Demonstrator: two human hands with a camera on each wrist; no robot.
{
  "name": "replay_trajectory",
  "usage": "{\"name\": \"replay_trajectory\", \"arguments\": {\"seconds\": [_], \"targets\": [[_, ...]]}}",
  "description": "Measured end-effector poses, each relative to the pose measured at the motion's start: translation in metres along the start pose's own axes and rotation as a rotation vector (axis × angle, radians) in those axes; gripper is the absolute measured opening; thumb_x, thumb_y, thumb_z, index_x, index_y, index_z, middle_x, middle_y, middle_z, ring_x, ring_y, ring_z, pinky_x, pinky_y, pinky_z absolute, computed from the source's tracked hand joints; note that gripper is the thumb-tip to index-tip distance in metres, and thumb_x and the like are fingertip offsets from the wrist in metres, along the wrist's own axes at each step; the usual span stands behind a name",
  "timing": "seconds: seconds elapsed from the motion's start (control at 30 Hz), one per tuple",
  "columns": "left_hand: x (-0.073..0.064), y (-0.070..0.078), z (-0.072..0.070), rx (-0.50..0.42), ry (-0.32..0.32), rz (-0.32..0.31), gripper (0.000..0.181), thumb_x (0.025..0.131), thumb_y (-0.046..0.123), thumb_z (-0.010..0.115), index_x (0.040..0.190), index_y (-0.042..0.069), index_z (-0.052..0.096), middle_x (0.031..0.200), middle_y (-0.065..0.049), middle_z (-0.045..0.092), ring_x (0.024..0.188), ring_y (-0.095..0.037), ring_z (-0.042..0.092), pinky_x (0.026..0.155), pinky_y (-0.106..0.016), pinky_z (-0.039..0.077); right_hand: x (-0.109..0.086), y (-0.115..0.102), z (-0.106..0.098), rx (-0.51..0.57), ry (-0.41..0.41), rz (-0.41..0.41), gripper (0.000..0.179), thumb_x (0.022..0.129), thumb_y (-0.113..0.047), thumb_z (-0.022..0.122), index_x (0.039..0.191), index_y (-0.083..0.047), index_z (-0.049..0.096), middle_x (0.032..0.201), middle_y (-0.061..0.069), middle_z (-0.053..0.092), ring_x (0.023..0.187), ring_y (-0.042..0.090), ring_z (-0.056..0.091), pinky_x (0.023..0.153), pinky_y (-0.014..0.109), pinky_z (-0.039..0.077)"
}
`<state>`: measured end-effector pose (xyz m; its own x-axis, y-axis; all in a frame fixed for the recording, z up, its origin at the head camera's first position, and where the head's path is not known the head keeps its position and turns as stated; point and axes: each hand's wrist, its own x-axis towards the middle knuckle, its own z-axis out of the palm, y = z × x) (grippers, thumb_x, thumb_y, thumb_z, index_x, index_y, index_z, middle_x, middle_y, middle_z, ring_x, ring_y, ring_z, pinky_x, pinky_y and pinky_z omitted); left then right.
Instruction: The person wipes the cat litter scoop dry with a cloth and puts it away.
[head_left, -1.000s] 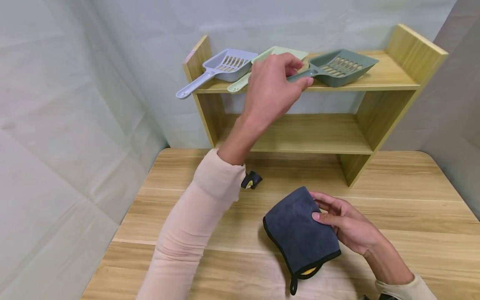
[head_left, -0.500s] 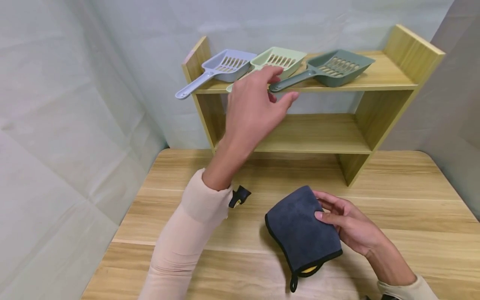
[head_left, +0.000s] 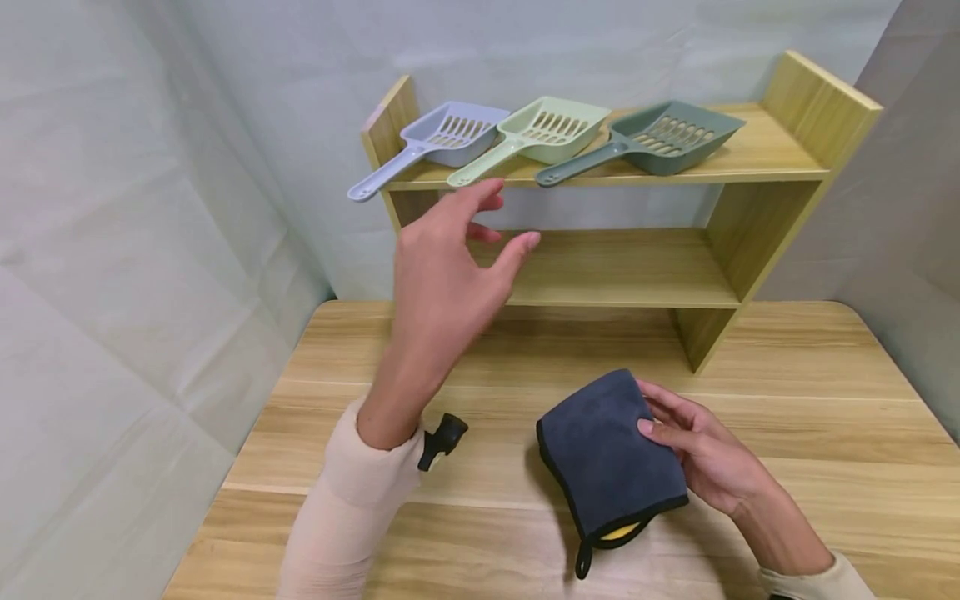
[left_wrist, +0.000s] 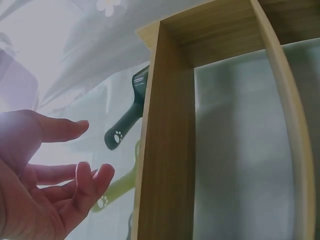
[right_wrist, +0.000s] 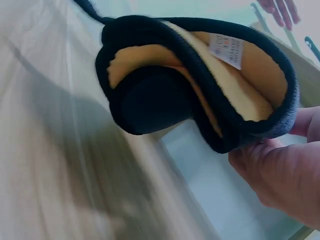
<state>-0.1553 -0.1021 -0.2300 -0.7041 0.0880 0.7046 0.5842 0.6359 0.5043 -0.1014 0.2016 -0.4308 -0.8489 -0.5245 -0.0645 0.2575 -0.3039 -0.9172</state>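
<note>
My left hand (head_left: 442,279) is raised in front of the shelf, holding nothing, its thumb and fingers apart. Just beyond its fingertips lies the handle of a pale green litter scoop (head_left: 483,163). A lavender litter scoop (head_left: 387,172) lies to the left of that one, and a dark green litter scoop (head_left: 581,163) to the right. All three handles stick out over the shelf's front edge. Low over the table, my right hand (head_left: 708,458) pinches a folded cleaning cloth (head_left: 611,454). It is dark blue outside and yellow inside, with black trim, a hanging loop and a white label (right_wrist: 227,49).
A two-tier wooden shelf (head_left: 630,265) stands at the back of the wooden table (head_left: 817,467). Its raised side panels flank the top board. Pale fabric (head_left: 187,208) hangs behind and to the left. A black wrist mount (head_left: 444,437) shows at my left cuff.
My left hand has drawn back from the dark green scoop's handle, moving left, down and toward me. The right hand and cloth have barely shifted.
</note>
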Motion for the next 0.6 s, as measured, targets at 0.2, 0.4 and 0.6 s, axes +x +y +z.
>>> {"name": "replay_trajectory", "arguments": {"seconds": [0.2,0.4,0.6], "targets": [[-0.034,-0.023,-0.005,0.021,-0.040,-0.011,0.048,0.093,0.020,0.087,0.134,0.001,0.072,0.122,-0.012,0.078,0.093,-0.024,0.078,0.072,-0.035,0.061,-0.002,0.014,-0.008,0.058,0.036,0.028,0.053,0.113,-0.002,0.046,0.158,-0.030,0.042,0.149,-0.009,0.062,0.128,0.016,0.068,0.099,0.036,0.061],[-0.078,-0.065,-0.002,0.125,-0.118,-0.048,0.049,0.092,0.023,0.088,0.132,0.000,0.073,0.112,-0.014,0.079,0.077,-0.024,0.074,0.063,-0.035,0.058,-0.011,0.020,-0.026,-0.015,0.092,0.092,0.065,0.115,-0.008,0.047,0.171,-0.020,0.017,0.147,-0.016,0.060,0.130,0.013,0.066,0.101,0.036,0.060],[-0.109,-0.100,0.000,0.202,-0.198,-0.124,0.048,0.092,0.025,0.087,0.131,0.001,0.073,0.108,-0.016,0.078,0.070,-0.024,0.070,0.064,-0.038,0.057,-0.019,0.023,-0.039,-0.183,0.220,0.165,0.077,0.114,-0.013,0.053,0.172,-0.006,0.004,0.149,-0.013,0.053,0.127,0.007,0.065,0.101,0.035,0.060]]}}
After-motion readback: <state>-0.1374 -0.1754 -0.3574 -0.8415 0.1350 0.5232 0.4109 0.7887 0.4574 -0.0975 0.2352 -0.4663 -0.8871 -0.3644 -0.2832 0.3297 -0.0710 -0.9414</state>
